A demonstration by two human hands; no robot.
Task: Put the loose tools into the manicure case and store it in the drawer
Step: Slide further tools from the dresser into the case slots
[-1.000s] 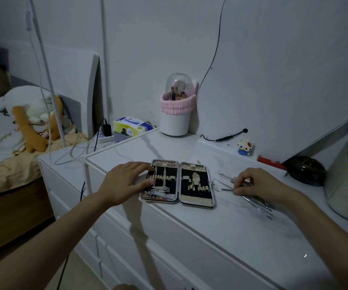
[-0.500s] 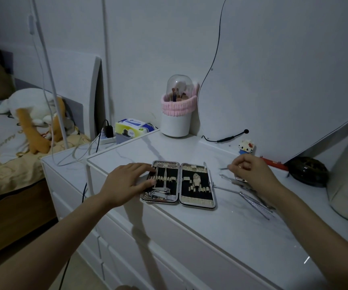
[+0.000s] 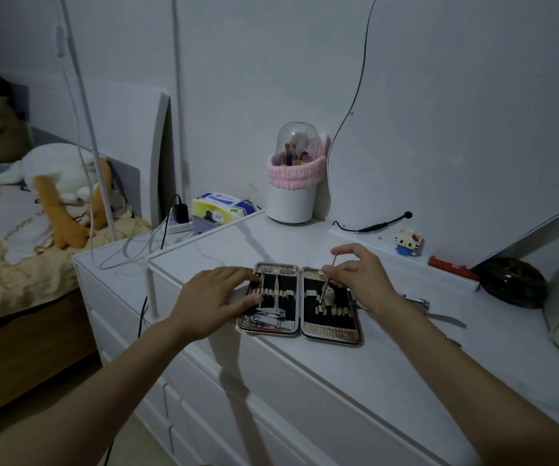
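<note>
Surface: white dresser top (image 3: 355,371).
Left hand (image 3: 214,297): flat, steadying manicure case (image 3: 300,329).
Right hand (image 3: 362,277): pinches thin tool (image 3: 328,280), tip slanting down into right half's loops.

One manicure case (image 3: 298,301), two hands, one brush holder (image 3: 293,200)

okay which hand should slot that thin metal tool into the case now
The right hand: it already pinches the thin tool over the open case, while the left hand lies flat on its left half.
</note>
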